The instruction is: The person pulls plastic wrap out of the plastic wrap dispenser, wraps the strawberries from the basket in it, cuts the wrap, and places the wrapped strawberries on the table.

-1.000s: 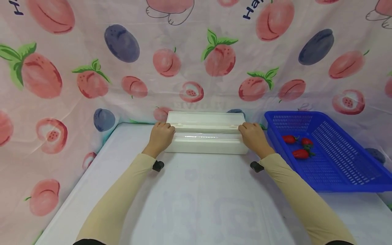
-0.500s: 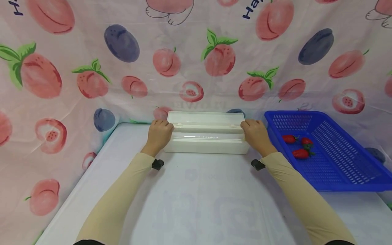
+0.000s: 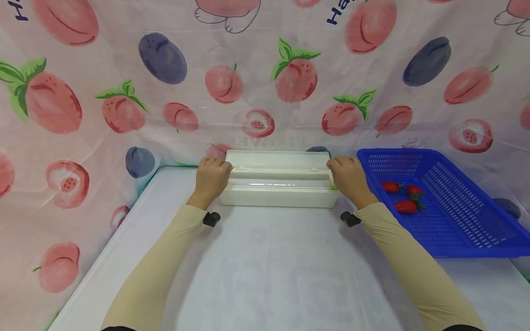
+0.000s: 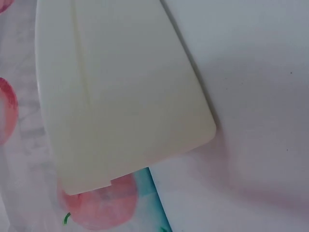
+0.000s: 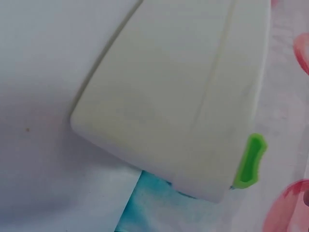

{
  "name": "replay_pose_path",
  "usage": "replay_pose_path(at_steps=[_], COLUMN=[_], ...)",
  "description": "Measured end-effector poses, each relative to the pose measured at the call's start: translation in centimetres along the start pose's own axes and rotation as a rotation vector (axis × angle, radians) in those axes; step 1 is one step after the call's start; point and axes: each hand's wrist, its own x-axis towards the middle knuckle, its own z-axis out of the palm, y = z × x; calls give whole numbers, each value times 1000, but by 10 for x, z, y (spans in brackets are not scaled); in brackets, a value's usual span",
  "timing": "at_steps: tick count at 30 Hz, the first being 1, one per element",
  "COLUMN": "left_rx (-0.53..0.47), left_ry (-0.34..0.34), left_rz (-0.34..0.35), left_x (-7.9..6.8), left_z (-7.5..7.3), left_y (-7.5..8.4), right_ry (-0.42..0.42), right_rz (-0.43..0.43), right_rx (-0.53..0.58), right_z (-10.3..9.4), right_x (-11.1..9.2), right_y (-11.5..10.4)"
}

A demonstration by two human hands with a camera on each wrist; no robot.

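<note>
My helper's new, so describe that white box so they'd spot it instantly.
Find the far edge of the white table, by the fruit-print cloth. The white box sits there, between the left hand and right hand. Unlike the blue basket nearby, it has solid walls and a green piece at one end.
</note>
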Motion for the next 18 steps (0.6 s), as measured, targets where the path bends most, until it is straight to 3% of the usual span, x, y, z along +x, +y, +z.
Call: replay_pose_path(at_steps=[18], left_rx=[-10], left_ry=[36], left_rz=[3], left_x=[8], left_z=[-14], left_y=[-3], right_ry=[20], right_rz=[-22], right_rx=[35], right_z=[-15], right_x=[12], right_y=[-1])
